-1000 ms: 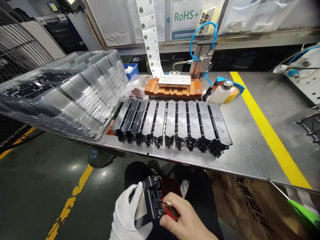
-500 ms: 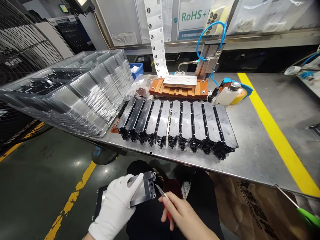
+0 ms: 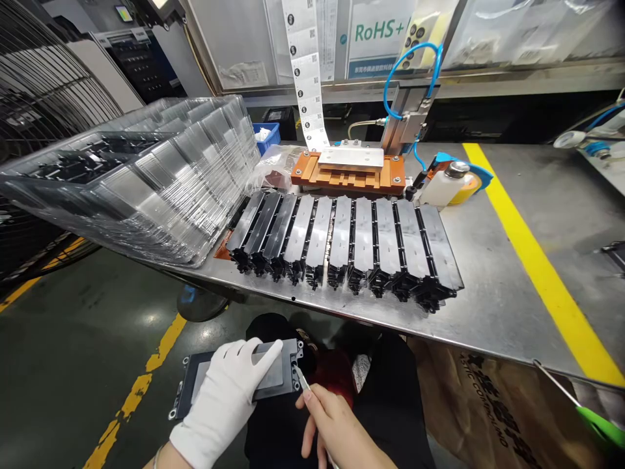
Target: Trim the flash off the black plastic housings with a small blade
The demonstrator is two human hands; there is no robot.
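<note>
My left hand [image 3: 222, 394], in a white glove, is closed around a flat black plastic part [image 3: 273, 393] with a grey rectangular panel and small mounting lugs at its ends. It holds the part above my lap, in front of the bench. My bare right hand [image 3: 332, 423] grips a slim craft knife [image 3: 302, 378] between thumb and fingers. The blade's tip meets the part's right end, near the lugs. Most of the knife's handle is hidden inside my fingers. On the bench ahead, several similar black parts [image 3: 319, 234] stand side by side in a row.
Stacked clear plastic trays [image 3: 205, 176] fill the bench's left side. An orange fixture [image 3: 349, 176] with a pneumatic cylinder stands behind the row. A white bottle [image 3: 444, 185] sits right of it. A green-handled tool [image 3: 600, 423] is at the lower right, beside a brown bag [image 3: 469, 397].
The knife has moved left, and its tip has come up to the part's right end. The part has turned slightly, showing more of its left end.
</note>
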